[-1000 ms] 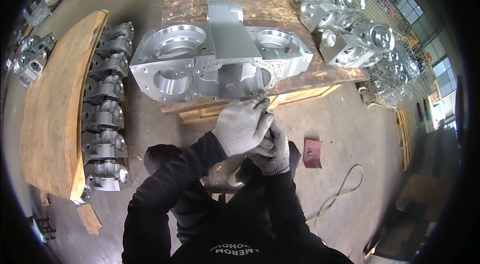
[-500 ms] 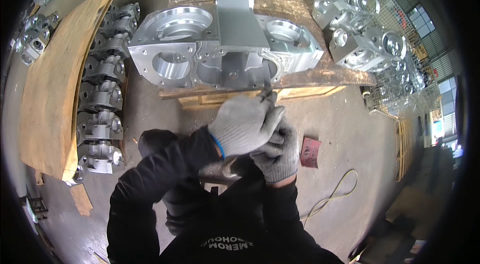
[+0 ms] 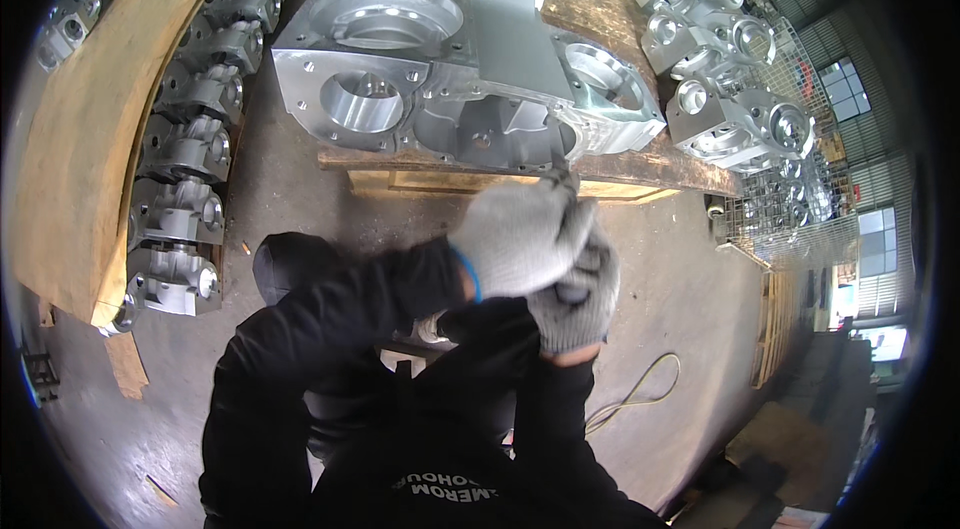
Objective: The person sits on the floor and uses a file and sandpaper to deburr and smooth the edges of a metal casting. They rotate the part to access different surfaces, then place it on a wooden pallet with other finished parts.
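white lettering [image 3: 450, 487], upside down in view, stands on a black top [image 3: 440, 457].

Worn wooden table [image 3: 585, 4]: large silver housing [image 3: 512, 34], other castings [image 3: 738, 111] beyond.

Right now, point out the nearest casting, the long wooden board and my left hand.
Nearest casting [image 3: 517, 34], head view: raised middle block.
Long wooden board [image 3: 90, 144], head view: broad face.
Left hand [image 3: 518, 237], head view: gloved back.

Passage is open above the floor [image 3: 690, 279] at near right; the large metal housing [image 3: 515, 39] obstructs far passage across the tabletop [image 3: 590, 4].
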A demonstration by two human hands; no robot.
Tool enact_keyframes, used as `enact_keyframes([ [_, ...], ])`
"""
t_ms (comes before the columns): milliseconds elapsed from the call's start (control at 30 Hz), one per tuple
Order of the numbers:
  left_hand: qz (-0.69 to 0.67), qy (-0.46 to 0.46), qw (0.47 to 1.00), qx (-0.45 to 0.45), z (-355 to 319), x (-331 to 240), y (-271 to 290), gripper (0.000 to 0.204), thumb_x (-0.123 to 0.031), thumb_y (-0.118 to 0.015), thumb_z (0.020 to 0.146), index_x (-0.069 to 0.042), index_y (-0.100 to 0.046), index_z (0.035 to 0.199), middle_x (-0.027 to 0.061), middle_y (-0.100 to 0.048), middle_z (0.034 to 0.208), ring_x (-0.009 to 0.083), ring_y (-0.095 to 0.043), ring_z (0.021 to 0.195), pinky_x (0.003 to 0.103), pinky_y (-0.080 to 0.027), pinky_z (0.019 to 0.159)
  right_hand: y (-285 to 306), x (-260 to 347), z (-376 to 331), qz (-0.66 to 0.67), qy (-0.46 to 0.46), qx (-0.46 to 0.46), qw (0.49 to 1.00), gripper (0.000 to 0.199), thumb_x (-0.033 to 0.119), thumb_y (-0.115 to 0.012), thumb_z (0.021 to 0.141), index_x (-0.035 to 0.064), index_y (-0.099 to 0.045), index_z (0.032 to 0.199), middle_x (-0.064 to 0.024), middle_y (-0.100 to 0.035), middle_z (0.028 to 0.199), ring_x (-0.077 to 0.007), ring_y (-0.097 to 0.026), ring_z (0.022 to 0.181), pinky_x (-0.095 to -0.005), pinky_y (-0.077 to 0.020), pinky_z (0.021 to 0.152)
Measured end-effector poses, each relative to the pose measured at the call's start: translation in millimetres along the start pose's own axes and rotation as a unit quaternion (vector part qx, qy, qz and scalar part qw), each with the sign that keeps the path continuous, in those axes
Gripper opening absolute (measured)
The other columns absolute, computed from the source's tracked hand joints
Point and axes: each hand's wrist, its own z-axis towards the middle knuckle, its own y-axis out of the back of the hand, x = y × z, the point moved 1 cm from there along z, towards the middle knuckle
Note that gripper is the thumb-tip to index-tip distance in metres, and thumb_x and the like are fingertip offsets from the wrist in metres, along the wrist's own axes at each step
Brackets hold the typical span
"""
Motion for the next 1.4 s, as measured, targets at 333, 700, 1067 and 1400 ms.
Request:
enact_keyframes([
  [333, 0.341, -0.116, 0.883, -0.303, -34.2, 22.1, 42.8, 0.056, -0.057, -0.052, 0.105, -0.003, -0.068, 0.109, 0.0167, -0.075, 0.102, 0.0204, -0.073, 0.076, 0.033, -0.060, 0.069, -22.9, 0.4, 13.0, 0.236, -0.181, 0.054, 0.953, 0.017, 0.020, -0.054, 0.109, 0.0117, -0.055, 0.095, 0.0069, -0.046, 0.071, -0.0005, -0.037, 0.048, -0.0153, -0.0253, 0.034],
  [700, 0.324, 0.177, 0.920, -0.131, -16.7, 68.1, 126.1, 0.051, -0.059, -0.069, 0.084, -0.009, -0.076, 0.089, 0.0133, -0.073, 0.077, 0.0292, -0.074, 0.074, 0.041, -0.058, 0.066, -39.6, -10.3, 39.3, 0.107, -0.121, 0.120, 0.980, 0.028, 0.022, -0.055, 0.109, 0.0102, -0.050, 0.085, 0.0048, -0.042, 0.070, -0.0033, -0.034, 0.050, -0.0192, -0.0282, 0.039],
  [1067, 0.301, 0.028, 0.918, -0.257, -26.9, 85.8, 125.7, 0.037, -0.045, -0.069, 0.087, -0.010, -0.080, 0.088, 0.0140, -0.076, 0.084, 0.0330, -0.075, 0.078, 0.048, -0.058, 0.073, -36.4, -3.4, 32.1, 0.020, -0.077, 0.056, 0.995, 0.022, 0.023, -0.055, 0.109, 0.0078, -0.052, 0.094, 0.0026, -0.046, 0.078, -0.0047, -0.039, 0.054, -0.0186, -0.0280, 0.041],
  [1400, 0.330, -0.083, 0.856, -0.389, -9.0, 114.3, 110.1, 0.028, -0.034, -0.069, 0.081, -0.012, -0.076, 0.097, 0.0123, -0.074, 0.091, 0.0302, -0.072, 0.083, 0.047, -0.056, 0.069, -30.0, -13.1, 18.1, -0.258, 0.079, -0.101, 0.958, 0.025, 0.030, -0.061, 0.107, 0.0045, -0.062, 0.107, 0.0018, -0.051, 0.074, -0.0063, -0.042, 0.054, -0.0198, -0.0289, 0.042],
])
